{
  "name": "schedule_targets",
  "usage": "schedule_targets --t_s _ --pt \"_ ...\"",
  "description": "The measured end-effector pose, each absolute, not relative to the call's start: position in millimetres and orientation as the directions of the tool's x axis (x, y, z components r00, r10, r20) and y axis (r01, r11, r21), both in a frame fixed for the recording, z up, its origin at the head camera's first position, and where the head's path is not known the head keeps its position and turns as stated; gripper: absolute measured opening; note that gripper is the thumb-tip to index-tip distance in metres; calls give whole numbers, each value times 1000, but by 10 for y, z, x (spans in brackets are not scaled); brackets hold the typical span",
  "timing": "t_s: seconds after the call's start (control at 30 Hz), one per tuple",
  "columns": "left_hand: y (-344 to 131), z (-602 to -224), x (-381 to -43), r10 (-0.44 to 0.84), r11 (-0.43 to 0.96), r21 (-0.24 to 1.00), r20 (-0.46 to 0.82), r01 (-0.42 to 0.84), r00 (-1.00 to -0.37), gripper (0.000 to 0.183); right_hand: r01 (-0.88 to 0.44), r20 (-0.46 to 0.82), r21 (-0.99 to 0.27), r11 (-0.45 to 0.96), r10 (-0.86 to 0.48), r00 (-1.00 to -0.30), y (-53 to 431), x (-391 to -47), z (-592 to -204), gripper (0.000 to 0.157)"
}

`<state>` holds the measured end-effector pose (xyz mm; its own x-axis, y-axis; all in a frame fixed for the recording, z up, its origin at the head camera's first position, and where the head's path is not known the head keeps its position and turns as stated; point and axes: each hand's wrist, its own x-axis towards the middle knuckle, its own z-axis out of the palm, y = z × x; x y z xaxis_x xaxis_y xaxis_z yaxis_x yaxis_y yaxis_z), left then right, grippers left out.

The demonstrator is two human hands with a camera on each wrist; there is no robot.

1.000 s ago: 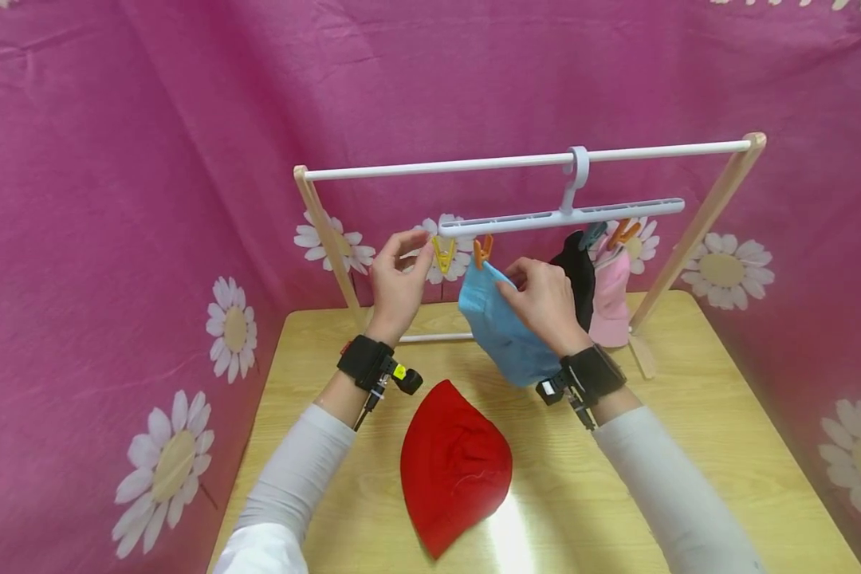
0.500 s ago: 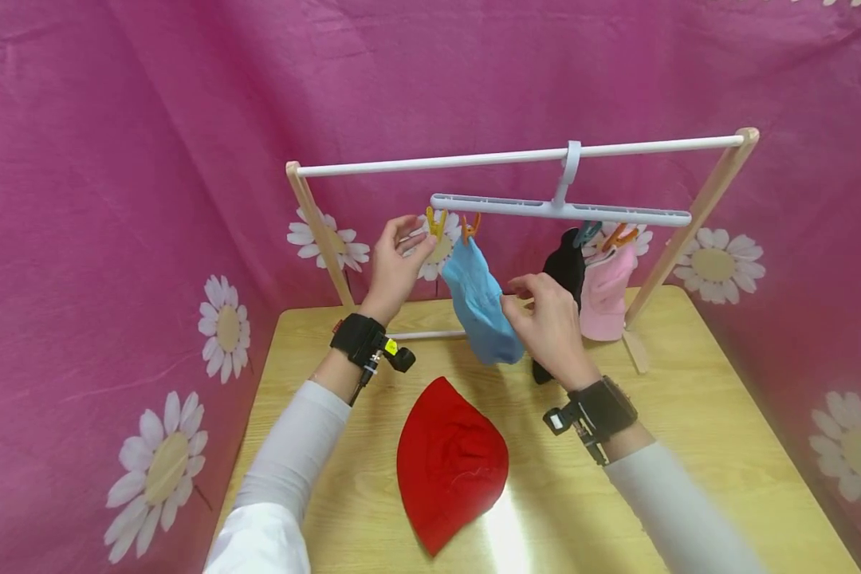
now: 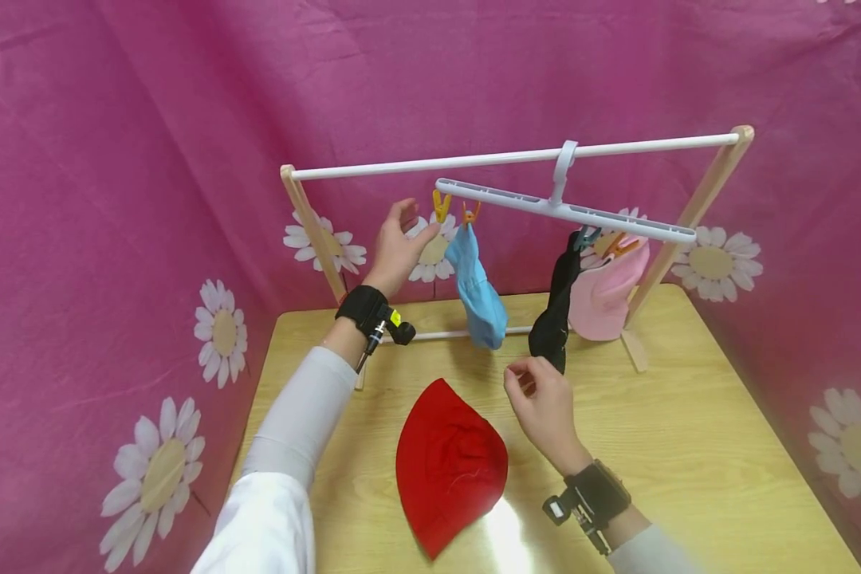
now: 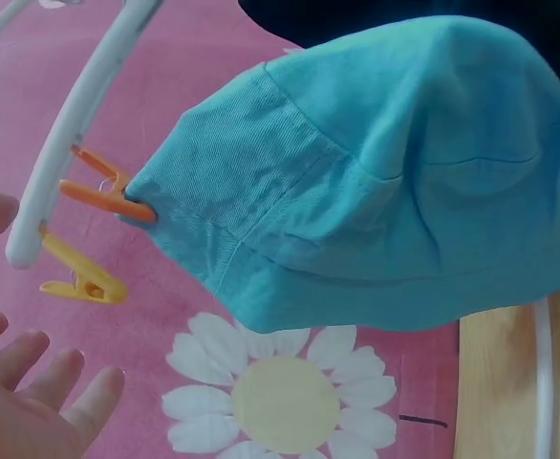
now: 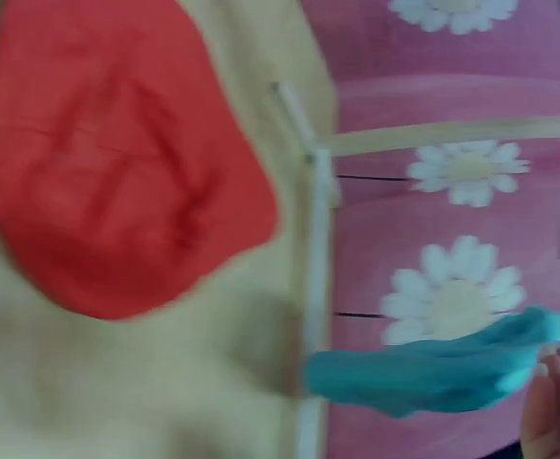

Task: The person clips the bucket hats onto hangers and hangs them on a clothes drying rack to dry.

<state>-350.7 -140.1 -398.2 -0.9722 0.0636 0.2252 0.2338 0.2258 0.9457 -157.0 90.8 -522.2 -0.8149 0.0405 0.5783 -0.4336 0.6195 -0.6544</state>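
Observation:
A light blue fabric hat (image 3: 479,291) hangs from the left part of a pale hanger (image 3: 567,212), held by an orange clothespin (image 4: 108,191). Left of that pin, a yellow clothespin (image 3: 441,206) hangs at the hanger's end, gripping no cloth. My left hand (image 3: 395,251) is beside the yellow pin with fingers spread, and the left wrist view shows a gap between them. My right hand (image 3: 545,402) is low in front of the rack, fingers loosely bent and holding nothing. A red bucket hat (image 3: 452,470) lies flat on the table to its left.
The hanger hooks over the white bar (image 3: 430,165) of a wooden-legged rack. A black hat (image 3: 554,319) and a pink cap (image 3: 610,295) hang at its right, from a dark clothespin and an orange one. Pink flowered cloth (image 3: 186,199) surrounds the table (image 3: 689,430).
My right hand has left the blue hat and moved down toward me. The hanger's left end has risen and its right end dropped; the blue hat has swung narrower. My left hand has opened from the yellow clothespin.

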Motion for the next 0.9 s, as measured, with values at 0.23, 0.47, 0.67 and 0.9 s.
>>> schedule_targets --t_s 0.23,0.47,0.67,0.9 --pt "-1295 -3909 -3611 49 353 914 194 199 -980 80 -198 232 -778 596 -19 -973 933 -1386 -5660 26" --pt "-1203 -3914 -3661 12 329 931 163 158 -987 78 -30 3 -792 609 -45 -999 948 -1311 -6034 46" --pt "-1110 -3918 -3665 -54 148 978 155 146 -986 65 -56 29 -782 621 -55 -998 816 -1369 -6248 52" --pt "-990 -3925 -3647 -66 146 965 229 217 -971 40 -53 29 -744 666 -47 -998 676 -1557 -6255 56"
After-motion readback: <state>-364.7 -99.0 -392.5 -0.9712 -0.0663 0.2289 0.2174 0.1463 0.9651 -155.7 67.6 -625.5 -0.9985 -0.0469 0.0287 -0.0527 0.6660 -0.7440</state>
